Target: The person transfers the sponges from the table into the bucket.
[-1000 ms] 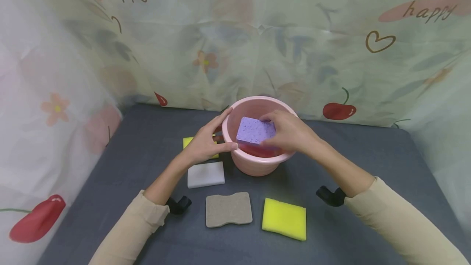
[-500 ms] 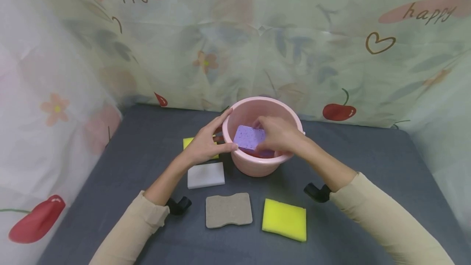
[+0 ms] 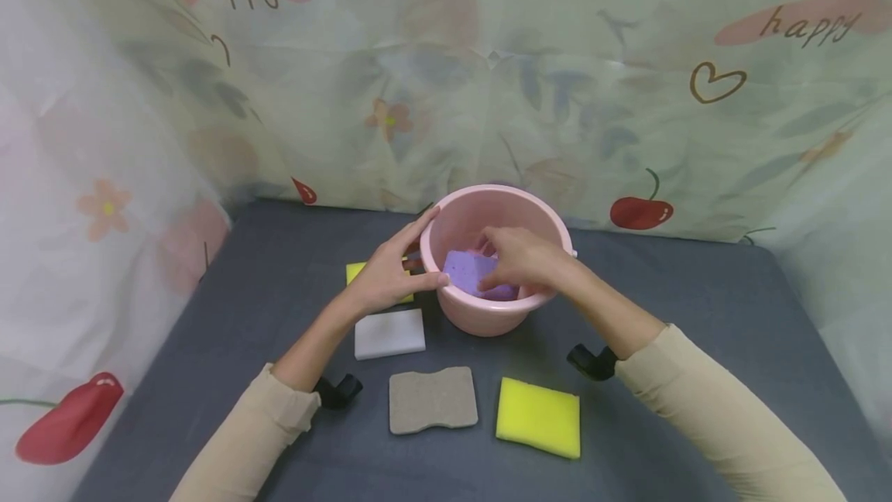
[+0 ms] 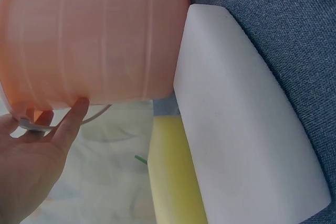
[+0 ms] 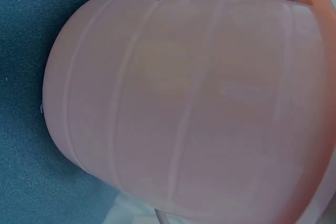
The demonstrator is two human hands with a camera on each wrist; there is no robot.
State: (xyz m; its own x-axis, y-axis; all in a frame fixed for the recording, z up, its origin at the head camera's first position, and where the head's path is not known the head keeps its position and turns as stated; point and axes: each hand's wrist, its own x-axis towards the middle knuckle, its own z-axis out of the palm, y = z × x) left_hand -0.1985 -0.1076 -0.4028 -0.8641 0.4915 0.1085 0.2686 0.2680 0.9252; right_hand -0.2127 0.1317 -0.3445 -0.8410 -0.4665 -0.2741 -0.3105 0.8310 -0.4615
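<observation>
Bucket: the pink bucket stands upright on the dark cloth, its mouth facing up (twelve o'clock being the curtain side, as the head view has it).
Purple sponge: the purple sponge is inside the bucket, below the rim, toward eight o'clock; its lower part is hidden behind the near wall, so I cannot tell whether it touches the bottom.
Right hand: the right hand reaches in over the rim from four o'clock, gripping the purple sponge between thumb and fingers.
Left hand: the left hand holds the bucket at nine o'clock, thumb on the rim, fingers spread along the outer side.
Handle: a thin handle hangs beside the left fingers.
Yellow sponges: one yellow sponge lies at nine o'clock, partly covered by the left hand; another, the near yellow sponge, lies between five and six.
White block: the white block lies flat at eight o'clock, near the bucket.
Brown pad: the notched brown pad lies at seven o'clock.
Curtain: the flowered curtain hangs behind.
</observation>
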